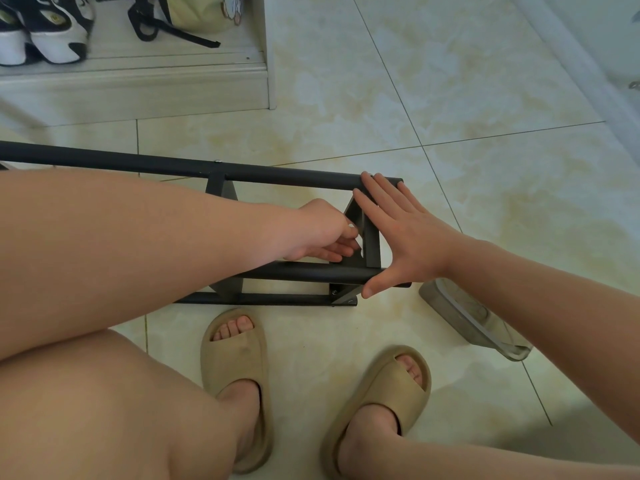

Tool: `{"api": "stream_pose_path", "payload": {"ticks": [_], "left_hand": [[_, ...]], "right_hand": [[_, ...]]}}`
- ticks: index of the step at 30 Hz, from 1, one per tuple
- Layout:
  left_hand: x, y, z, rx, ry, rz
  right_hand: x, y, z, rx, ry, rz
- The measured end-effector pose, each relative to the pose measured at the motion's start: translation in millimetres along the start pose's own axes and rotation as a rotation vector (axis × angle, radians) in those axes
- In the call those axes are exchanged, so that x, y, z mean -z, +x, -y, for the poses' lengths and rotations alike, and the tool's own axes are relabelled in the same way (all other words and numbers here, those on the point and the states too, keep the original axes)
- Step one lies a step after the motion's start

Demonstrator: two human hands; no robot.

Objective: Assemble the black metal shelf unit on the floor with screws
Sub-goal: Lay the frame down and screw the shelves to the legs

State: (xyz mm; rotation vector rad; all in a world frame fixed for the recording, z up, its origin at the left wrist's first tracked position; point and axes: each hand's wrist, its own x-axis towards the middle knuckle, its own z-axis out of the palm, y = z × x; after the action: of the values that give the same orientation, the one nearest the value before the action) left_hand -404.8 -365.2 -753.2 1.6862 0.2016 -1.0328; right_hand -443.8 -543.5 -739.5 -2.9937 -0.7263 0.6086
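On the floor (450, 98) — cream marbled tile — the black shelf (138, 163) lies lengthwise across the view, just ahead of the person's feet. Its far tube (294, 176) runs in from the left edge and ends right of centre. The near tube (304, 273) lies parallel, closer to the feet, with a thin bar (259, 300) below it. Two grey brackets join the tubes: a mid bracket (219, 188) and an end bracket (372, 244).

Top left, a pale cabinet (138, 88) stands on the tile, well apart from the shelf. Sneakers (52, 32) and a bag (197, 12) with black straps sit in it.

Tan slippers (239, 362) on both feet, toes pointing at the shelf. A clear plastic box (446, 306) lies on the tile to the right, partly under the right forearm.

Right hand (405, 237): flat, fingers straight and spread, laid over the end bracket — fingertips on the far tube, thumb tip against the end of the near tube. Grips nothing.

Left hand (318, 230): between the tubes, fingers curled in against the inner face of the end bracket. Whether it pinches anything there, cannot tell.

One screw (218, 161) shows on top of the far tube above the mid bracket. Another screw head (334, 292) shows at the foot of the end bracket.
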Motion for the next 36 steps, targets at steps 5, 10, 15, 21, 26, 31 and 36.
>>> {"api": "stream_pose_path", "payload": {"ticks": [5,10,15,21,26,31,36], "left_hand": [[-0.6,1.2,1.3,0.02,-0.031,0.019],[-1.0,3.1,3.1,0.065,-0.077,0.028],[-2.2,1.2,2.2,0.111,-0.11,0.032],[1.8,-1.1,0.7,0.074,0.02,0.052],[6.9,-3.6,0.1,0.021,0.192,0.095],[11.5,-8.1,-2.5,-0.05,0.387,0.155],[13.7,-11.7,-1.9,-0.095,0.538,0.198]], "right_hand": [[-0.8,0.5,0.0,-0.002,-0.009,0.002],[-1.0,0.4,-0.5,-0.002,-0.005,-0.002],[-1.3,0.3,-1.1,-0.003,-0.005,-0.001],[-1.6,0.7,-0.8,-0.003,-0.011,0.003],[-2.0,0.8,-1.1,-0.001,-0.012,0.004],[-1.5,0.8,-1.3,0.001,-0.009,0.005],[-0.9,0.4,-0.9,0.005,0.003,0.003]]}}
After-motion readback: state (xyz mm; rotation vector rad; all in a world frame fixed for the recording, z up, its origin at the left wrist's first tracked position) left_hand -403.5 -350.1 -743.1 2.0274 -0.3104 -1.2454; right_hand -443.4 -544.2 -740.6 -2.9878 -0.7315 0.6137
